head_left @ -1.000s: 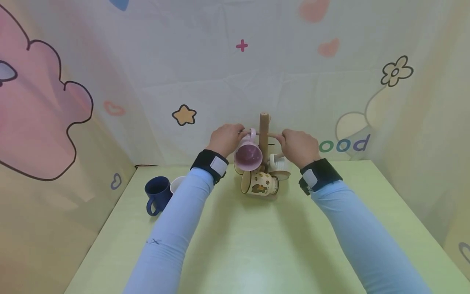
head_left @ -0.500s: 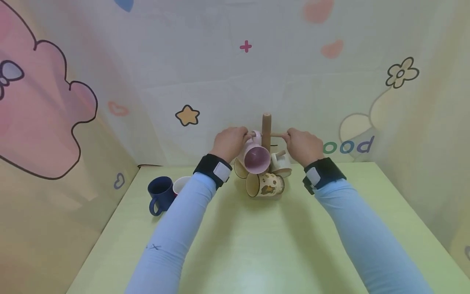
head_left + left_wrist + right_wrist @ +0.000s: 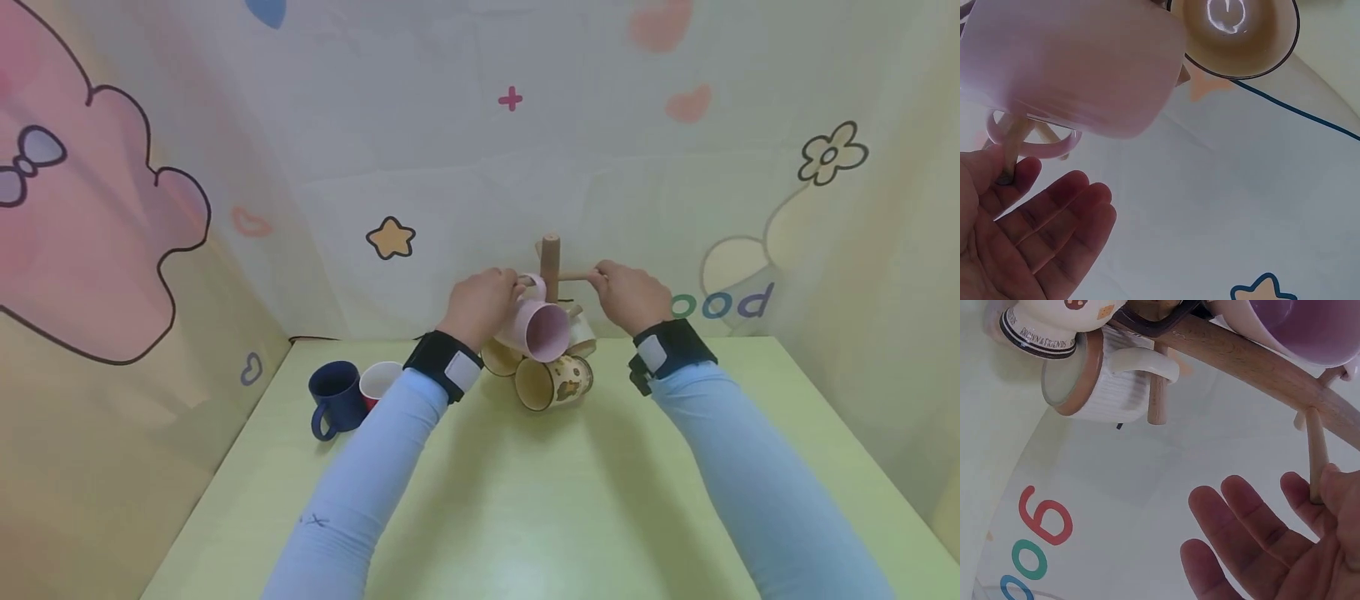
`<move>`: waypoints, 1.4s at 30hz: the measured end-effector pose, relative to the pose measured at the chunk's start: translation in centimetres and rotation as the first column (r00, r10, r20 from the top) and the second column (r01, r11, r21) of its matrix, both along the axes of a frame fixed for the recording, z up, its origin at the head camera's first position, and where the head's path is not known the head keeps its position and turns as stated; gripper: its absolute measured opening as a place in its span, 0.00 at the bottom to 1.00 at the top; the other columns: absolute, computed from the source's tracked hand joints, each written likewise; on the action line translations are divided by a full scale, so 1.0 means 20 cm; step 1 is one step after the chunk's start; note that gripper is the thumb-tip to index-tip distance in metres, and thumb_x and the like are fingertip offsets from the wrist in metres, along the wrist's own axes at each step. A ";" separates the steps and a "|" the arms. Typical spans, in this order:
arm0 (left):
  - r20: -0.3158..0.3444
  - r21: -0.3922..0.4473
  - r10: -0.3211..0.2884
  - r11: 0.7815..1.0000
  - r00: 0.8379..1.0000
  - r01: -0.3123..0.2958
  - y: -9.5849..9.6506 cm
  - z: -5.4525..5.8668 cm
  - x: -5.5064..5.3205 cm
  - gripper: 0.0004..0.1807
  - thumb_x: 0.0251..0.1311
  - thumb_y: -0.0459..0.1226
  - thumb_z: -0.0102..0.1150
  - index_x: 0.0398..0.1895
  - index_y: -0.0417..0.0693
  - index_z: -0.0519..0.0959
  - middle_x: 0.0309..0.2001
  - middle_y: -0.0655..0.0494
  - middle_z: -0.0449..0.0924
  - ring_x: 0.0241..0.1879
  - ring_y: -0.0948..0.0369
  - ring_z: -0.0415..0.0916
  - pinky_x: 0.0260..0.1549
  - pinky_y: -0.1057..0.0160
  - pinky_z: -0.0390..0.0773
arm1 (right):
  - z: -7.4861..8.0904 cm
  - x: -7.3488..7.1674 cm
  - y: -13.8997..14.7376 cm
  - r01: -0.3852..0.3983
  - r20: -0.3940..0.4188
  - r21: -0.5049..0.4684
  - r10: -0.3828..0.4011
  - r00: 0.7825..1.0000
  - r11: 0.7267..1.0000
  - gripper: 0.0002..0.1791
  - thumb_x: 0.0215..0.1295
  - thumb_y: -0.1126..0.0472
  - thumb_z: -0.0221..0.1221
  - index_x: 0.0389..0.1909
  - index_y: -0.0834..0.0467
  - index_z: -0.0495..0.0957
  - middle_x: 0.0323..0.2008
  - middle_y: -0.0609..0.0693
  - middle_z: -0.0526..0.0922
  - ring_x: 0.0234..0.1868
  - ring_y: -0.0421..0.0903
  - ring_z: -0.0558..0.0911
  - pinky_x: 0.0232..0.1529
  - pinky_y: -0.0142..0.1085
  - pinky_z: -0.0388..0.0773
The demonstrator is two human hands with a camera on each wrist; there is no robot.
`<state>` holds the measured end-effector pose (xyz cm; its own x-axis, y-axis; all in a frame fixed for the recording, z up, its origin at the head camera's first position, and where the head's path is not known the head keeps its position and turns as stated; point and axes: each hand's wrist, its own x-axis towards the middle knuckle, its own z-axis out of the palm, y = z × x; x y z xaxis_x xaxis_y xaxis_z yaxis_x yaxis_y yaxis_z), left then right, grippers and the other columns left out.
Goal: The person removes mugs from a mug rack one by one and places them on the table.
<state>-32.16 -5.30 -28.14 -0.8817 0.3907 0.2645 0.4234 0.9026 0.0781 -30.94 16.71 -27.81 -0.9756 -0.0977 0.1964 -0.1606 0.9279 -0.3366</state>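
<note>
Close beside the left hand (image 3: 480, 310) hangs a pink mug (image 3: 537, 330).

"What carries it all?"
"A pale green table (image 3: 540, 500)."
"And on it?"
"A blue mug (image 3: 339, 398), upright toward the left edge, handle facing the near side."
"Alone?"
"No, a red cup (image 3: 380, 380), white inside, stands just beside it, partly behind the left sleeve (image 3: 363, 483)."
"The rack (image 3: 551, 260)?"
"Near the far edge; its foot is hidden."
</note>
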 end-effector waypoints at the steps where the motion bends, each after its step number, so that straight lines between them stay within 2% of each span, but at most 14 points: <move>1: -0.004 -0.004 -0.003 1.000 1.000 0.003 0.00 0.00 0.01 0.18 0.76 0.46 0.46 0.53 0.44 0.78 0.45 0.48 0.82 0.44 0.56 0.81 0.42 0.55 0.82 | -0.01 -0.01 0.01 0.002 0.004 -0.006 -0.002 1.000 1.000 0.22 0.80 0.48 0.42 0.59 0.59 0.73 0.44 0.64 0.83 0.37 0.60 0.80 0.31 0.55 0.75; 5: -0.015 -0.019 -0.019 1.000 1.000 0.019 0.04 -0.02 0.02 0.18 0.76 0.46 0.47 0.55 0.45 0.78 0.46 0.48 0.81 0.44 0.57 0.79 0.42 0.56 0.82 | -0.03 -0.05 0.05 0.001 0.020 -0.029 0.000 1.000 1.000 0.24 0.80 0.47 0.42 0.62 0.57 0.73 0.51 0.64 0.81 0.40 0.60 0.80 0.33 0.54 0.75; 9: -0.022 -0.049 -0.026 0.999 0.999 0.025 0.08 -0.02 0.05 0.17 0.75 0.47 0.48 0.55 0.49 0.79 0.46 0.49 0.81 0.43 0.57 0.79 0.41 0.56 0.82 | -0.01 -0.06 0.07 0.004 0.067 -0.063 0.000 0.998 0.998 0.26 0.80 0.47 0.41 0.69 0.57 0.68 0.59 0.65 0.77 0.37 0.60 0.79 0.28 0.49 0.77; 12: -0.035 -0.070 -0.033 0.997 0.999 0.030 0.11 -0.01 0.07 0.15 0.74 0.47 0.51 0.55 0.54 0.81 0.45 0.50 0.81 0.43 0.56 0.79 0.39 0.55 0.82 | 0.00 -0.06 0.08 -0.003 0.089 -0.080 0.010 0.996 0.997 0.28 0.80 0.46 0.41 0.71 0.57 0.66 0.62 0.66 0.74 0.38 0.59 0.78 0.28 0.46 0.75; 15: -0.053 -0.086 -0.051 0.995 0.997 0.047 0.14 -0.01 0.09 0.15 0.73 0.47 0.52 0.55 0.57 0.82 0.44 0.51 0.81 0.43 0.55 0.79 0.36 0.55 0.83 | 0.01 -0.06 0.09 -0.019 0.088 -0.080 0.026 0.996 0.997 0.27 0.80 0.48 0.42 0.71 0.58 0.66 0.63 0.67 0.73 0.41 0.60 0.75 0.32 0.47 0.71; 21: -0.066 -0.104 -0.080 0.992 0.995 0.073 0.16 -0.02 0.12 0.18 0.74 0.50 0.48 0.55 0.52 0.80 0.42 0.51 0.79 0.40 0.56 0.78 0.34 0.56 0.82 | 0.01 -0.07 0.11 -0.020 0.087 -0.076 0.027 0.996 0.997 0.27 0.80 0.50 0.42 0.71 0.60 0.65 0.63 0.68 0.71 0.46 0.63 0.75 0.38 0.52 0.73; 27: -0.070 -0.119 -0.072 0.991 0.995 0.064 0.16 -0.01 0.13 0.20 0.74 0.52 0.47 0.56 0.52 0.79 0.41 0.52 0.78 0.39 0.57 0.77 0.35 0.57 0.82 | 0.01 -0.07 0.10 0.031 0.066 -0.064 -0.027 0.997 0.997 0.27 0.79 0.47 0.43 0.70 0.57 0.68 0.61 0.67 0.74 0.43 0.61 0.78 0.33 0.50 0.74; 30: -0.033 -0.091 -0.056 0.994 0.998 0.053 0.13 -0.01 0.11 0.25 0.75 0.57 0.40 0.53 0.52 0.79 0.42 0.53 0.77 0.41 0.57 0.77 0.36 0.57 0.82 | 0.02 -0.05 0.09 0.065 0.068 -0.043 -0.062 0.996 0.997 0.27 0.78 0.47 0.44 0.68 0.58 0.70 0.58 0.67 0.77 0.33 0.57 0.82 0.26 0.46 0.76; 33: 0.010 -0.029 -0.031 0.999 0.999 0.031 0.07 0.00 0.08 0.29 0.75 0.60 0.32 0.50 0.50 0.78 0.42 0.53 0.76 0.40 0.57 0.76 0.36 0.56 0.80 | 0.03 -0.01 0.06 0.080 0.040 -0.016 -0.079 0.996 0.997 0.26 0.77 0.48 0.46 0.65 0.61 0.73 0.52 0.66 0.81 0.25 0.54 0.82 0.21 0.44 0.76; 36: 0.001 0.011 0.005 1.000 1.000 -0.005 0.00 0.01 0.03 0.28 0.77 0.56 0.31 0.52 0.48 0.78 0.42 0.52 0.76 0.40 0.56 0.76 0.37 0.55 0.80 | 0.07 0.04 0.01 0.068 -0.053 0.034 -0.066 0.996 0.997 0.23 0.76 0.49 0.48 0.58 0.62 0.78 0.45 0.64 0.84 0.29 0.55 0.83 0.24 0.48 0.78; 39: -0.016 0.022 0.035 0.999 0.999 -0.035 -0.03 0.02 -0.04 0.24 0.78 0.52 0.35 0.57 0.46 0.76 0.45 0.50 0.78 0.41 0.54 0.79 0.38 0.55 0.81 | 0.10 0.10 -0.06 0.051 -0.136 0.096 -0.038 0.990 0.994 0.22 0.76 0.50 0.49 0.50 0.63 0.81 0.39 0.62 0.84 0.35 0.58 0.82 0.28 0.52 0.79; 42: -0.012 0.027 0.056 0.998 0.998 -0.056 -0.04 0.01 -0.11 0.23 0.78 0.50 0.40 0.60 0.45 0.75 0.49 0.48 0.78 0.42 0.52 0.80 0.40 0.53 0.81 | 0.12 0.15 -0.14 0.031 -0.159 0.153 -0.006 0.987 0.988 0.22 0.76 0.48 0.49 0.42 0.62 0.82 0.34 0.59 0.81 0.32 0.56 0.80 0.28 0.51 0.78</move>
